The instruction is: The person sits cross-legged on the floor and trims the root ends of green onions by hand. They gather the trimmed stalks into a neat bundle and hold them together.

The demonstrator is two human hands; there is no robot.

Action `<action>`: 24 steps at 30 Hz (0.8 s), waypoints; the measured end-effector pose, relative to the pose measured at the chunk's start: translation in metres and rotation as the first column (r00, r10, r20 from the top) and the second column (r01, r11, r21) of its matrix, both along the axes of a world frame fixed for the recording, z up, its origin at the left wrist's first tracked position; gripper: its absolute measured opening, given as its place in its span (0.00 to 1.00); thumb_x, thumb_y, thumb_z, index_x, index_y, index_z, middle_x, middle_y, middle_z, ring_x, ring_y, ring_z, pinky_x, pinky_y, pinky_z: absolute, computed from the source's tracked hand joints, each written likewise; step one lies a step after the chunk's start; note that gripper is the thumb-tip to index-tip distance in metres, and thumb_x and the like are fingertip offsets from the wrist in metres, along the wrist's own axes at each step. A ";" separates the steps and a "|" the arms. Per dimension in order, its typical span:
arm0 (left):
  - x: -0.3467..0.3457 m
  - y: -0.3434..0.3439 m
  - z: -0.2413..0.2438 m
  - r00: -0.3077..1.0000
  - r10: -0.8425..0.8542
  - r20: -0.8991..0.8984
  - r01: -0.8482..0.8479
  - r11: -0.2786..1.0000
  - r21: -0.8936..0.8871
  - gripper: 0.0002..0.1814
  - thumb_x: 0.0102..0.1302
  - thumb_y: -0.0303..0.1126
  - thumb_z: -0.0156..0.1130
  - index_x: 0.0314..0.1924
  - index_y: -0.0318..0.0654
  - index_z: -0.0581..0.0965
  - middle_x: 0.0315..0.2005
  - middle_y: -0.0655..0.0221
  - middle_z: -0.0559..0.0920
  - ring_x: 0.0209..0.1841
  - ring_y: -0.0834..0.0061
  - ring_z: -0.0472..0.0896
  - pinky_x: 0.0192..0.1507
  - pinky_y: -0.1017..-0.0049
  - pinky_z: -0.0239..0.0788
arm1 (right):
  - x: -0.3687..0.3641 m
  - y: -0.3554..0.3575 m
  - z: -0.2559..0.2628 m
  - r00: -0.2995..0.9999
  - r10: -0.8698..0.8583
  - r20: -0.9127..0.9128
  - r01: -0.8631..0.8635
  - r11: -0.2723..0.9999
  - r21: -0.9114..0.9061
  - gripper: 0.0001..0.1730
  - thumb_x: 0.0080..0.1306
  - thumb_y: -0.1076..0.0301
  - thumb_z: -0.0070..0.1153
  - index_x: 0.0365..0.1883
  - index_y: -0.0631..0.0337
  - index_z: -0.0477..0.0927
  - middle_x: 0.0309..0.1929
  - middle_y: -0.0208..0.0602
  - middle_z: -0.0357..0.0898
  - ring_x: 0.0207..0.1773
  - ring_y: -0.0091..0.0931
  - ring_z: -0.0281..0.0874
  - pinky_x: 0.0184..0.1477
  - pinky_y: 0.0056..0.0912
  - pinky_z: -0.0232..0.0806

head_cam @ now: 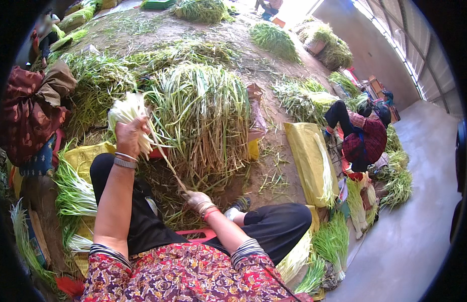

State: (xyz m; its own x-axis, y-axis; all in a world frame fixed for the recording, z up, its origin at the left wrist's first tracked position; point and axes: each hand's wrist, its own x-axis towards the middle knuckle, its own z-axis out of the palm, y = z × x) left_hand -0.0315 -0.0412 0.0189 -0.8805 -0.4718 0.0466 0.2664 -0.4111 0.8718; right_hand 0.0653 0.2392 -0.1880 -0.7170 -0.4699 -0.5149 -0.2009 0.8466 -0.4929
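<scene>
My left hand (pixel 130 133) is raised and grips a bundle of pale, trimmed leafy stalks (pixel 124 107), perhaps garlic chives. From that bundle a long, dry tan strand (pixel 163 154) runs taut down to my right hand (pixel 198 201). The fingers of the right hand are closed on its lower end, in what looks like a thin glove. Just beyond both hands stands a large heap of green and straw-coloured stalks (pixel 207 117), its cut ends hanging towards me. White-stemmed green stalks (pixel 76 192) lie on a yellow woven sack (pixel 86 156) left of my knee.
A yellow sack (pixel 310 162) with pale stalks lies at right. Tied green bunches (pixel 333 241) line the concrete floor (pixel 411 211). Another person (pixel 363 139) sits at right; someone in patterned red cloth (pixel 33 109) is close at left. More heaps (pixel 273 39) stand farther back.
</scene>
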 end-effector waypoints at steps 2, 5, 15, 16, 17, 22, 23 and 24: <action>-0.004 -0.018 0.005 0.998 -0.019 -0.054 0.023 0.996 0.084 0.12 0.61 0.19 0.70 0.44 0.30 0.79 0.29 0.68 0.83 0.22 0.80 0.78 0.23 0.74 0.76 | -0.006 0.040 -0.033 0.998 -0.035 0.047 0.024 0.978 0.208 0.17 0.68 0.59 0.53 0.50 0.54 0.85 0.49 0.49 0.86 0.52 0.45 0.85 0.53 0.46 0.76; -0.007 -0.029 0.003 0.998 0.057 0.001 -0.057 0.994 0.090 0.06 0.65 0.24 0.67 0.39 0.30 0.80 0.20 0.71 0.78 0.17 0.75 0.77 0.20 0.70 0.74 | -0.022 0.068 -0.034 0.990 -0.129 -0.059 0.140 0.952 0.272 0.18 0.68 0.57 0.53 0.51 0.52 0.86 0.48 0.49 0.87 0.52 0.44 0.85 0.54 0.46 0.76; -0.003 -0.010 0.006 1.000 0.019 -0.002 -0.018 0.981 0.195 0.10 0.62 0.17 0.67 0.42 0.32 0.79 0.28 0.68 0.82 0.22 0.79 0.77 0.24 0.73 0.75 | -0.014 -0.061 0.135 0.828 -0.116 0.548 0.559 0.105 -0.822 0.26 0.77 0.51 0.58 0.63 0.62 0.77 0.41 0.33 0.87 0.34 0.14 0.76 0.39 0.15 0.67; -0.003 -0.008 0.005 1.000 0.016 0.000 -0.016 0.984 0.179 0.10 0.62 0.17 0.67 0.42 0.32 0.79 0.28 0.68 0.82 0.22 0.79 0.78 0.24 0.73 0.76 | -0.009 -0.065 0.158 0.832 -0.177 0.526 0.553 0.198 -0.809 0.25 0.76 0.53 0.59 0.61 0.63 0.78 0.37 0.32 0.87 0.32 0.13 0.76 0.37 0.14 0.67; -0.002 -0.006 0.004 1.000 0.014 0.002 -0.014 0.986 0.165 0.10 0.62 0.17 0.67 0.42 0.32 0.79 0.29 0.68 0.83 0.22 0.79 0.78 0.24 0.73 0.76 | -0.012 -0.074 0.145 0.867 -0.212 0.451 0.487 0.168 -0.857 0.21 0.76 0.57 0.60 0.58 0.64 0.80 0.37 0.33 0.87 0.36 0.16 0.81 0.39 0.18 0.71; 0.004 0.010 -0.003 0.999 -0.033 0.031 0.028 0.986 0.163 0.08 0.65 0.20 0.67 0.43 0.33 0.78 0.27 0.71 0.81 0.23 0.80 0.78 0.26 0.72 0.78 | -0.010 -0.083 0.146 0.846 -0.278 0.455 0.504 0.136 -0.853 0.11 0.75 0.66 0.60 0.49 0.65 0.82 0.38 0.32 0.87 0.33 0.17 0.80 0.34 0.20 0.72; 0.002 0.011 -0.005 0.997 -0.060 0.044 0.051 0.983 0.176 0.09 0.65 0.20 0.67 0.44 0.33 0.77 0.28 0.70 0.82 0.23 0.80 0.78 0.26 0.72 0.77 | -0.011 -0.081 0.144 0.844 -0.275 0.461 0.508 0.135 -0.850 0.11 0.75 0.66 0.60 0.48 0.65 0.82 0.38 0.32 0.87 0.32 0.17 0.80 0.34 0.20 0.72; 0.002 0.014 -0.007 0.995 -0.085 0.060 0.072 0.979 0.190 0.11 0.64 0.19 0.66 0.45 0.32 0.77 0.29 0.69 0.82 0.23 0.79 0.78 0.26 0.71 0.77 | -0.011 -0.079 0.142 0.840 -0.272 0.469 0.516 0.135 -0.846 0.10 0.75 0.67 0.60 0.47 0.65 0.82 0.38 0.32 0.87 0.32 0.17 0.80 0.34 0.21 0.72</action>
State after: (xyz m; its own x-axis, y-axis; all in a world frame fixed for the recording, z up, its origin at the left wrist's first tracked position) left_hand -0.0291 -0.0277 0.0119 -0.9132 -0.3960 -0.0964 0.1705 -0.5860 0.7922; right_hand 0.0547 0.1605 -0.0459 -0.9306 -0.3593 -0.0697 0.1861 -0.3006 -0.9354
